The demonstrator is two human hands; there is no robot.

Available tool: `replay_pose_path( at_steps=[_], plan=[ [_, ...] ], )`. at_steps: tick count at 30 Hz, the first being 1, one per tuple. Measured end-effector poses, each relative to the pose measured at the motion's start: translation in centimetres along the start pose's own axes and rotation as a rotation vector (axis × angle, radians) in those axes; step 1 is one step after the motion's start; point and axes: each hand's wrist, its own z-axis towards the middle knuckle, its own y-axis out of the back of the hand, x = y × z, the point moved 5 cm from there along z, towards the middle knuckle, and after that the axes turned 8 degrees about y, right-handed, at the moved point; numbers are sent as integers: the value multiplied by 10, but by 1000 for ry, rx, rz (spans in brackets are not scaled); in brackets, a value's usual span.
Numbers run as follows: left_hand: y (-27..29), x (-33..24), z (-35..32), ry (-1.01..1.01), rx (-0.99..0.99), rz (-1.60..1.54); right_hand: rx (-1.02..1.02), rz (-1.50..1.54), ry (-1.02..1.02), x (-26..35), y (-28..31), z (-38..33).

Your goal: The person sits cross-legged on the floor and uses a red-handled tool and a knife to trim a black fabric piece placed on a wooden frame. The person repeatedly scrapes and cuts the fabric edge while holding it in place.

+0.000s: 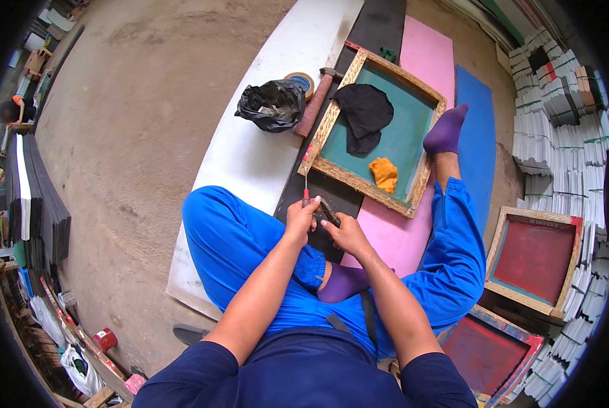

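My left hand (pixel 300 220) is closed around a thin screwdriver (pixel 306 193) with a red handle, its metal shaft pointing away from me toward a frame corner. Beside it my right hand (pixel 349 236) grips a dark hand tool that looks like pliers (pixel 329 212); its far end lies against the left fingers. Just beyond both hands lies a wooden screen-printing frame (pixel 365 185) with green mesh. A black cloth (pixel 367 112) and a crumpled orange cloth (pixel 384 175) rest on the mesh.
Left of the frame are a black plastic bag (pixel 272 106), a tape roll (pixel 301 83) and a reddish-brown cylindrical object (pixel 314 105). I sit on white, black, pink and blue sheets. Two red-meshed frames (pixel 532 260) and bundled white stacks (pixel 532 143) stand at right.
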Motion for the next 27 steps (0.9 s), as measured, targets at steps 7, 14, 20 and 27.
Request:
replay_pose_path(
  at_steps=[7,14,20,27],
  plan=[
    [6,-2,-1,19,-8,-40,223,200,26,-18,-6,8],
    [18,-4,2,-287,-343,447,239,419,-149,-24,25,6],
    [7,-2,-1,-208,-281,386,134,333,-221,-17,66,21],
    [-2,-6,-7,-202,-256,358,188,204,-258,-7,83,32]
  ],
)
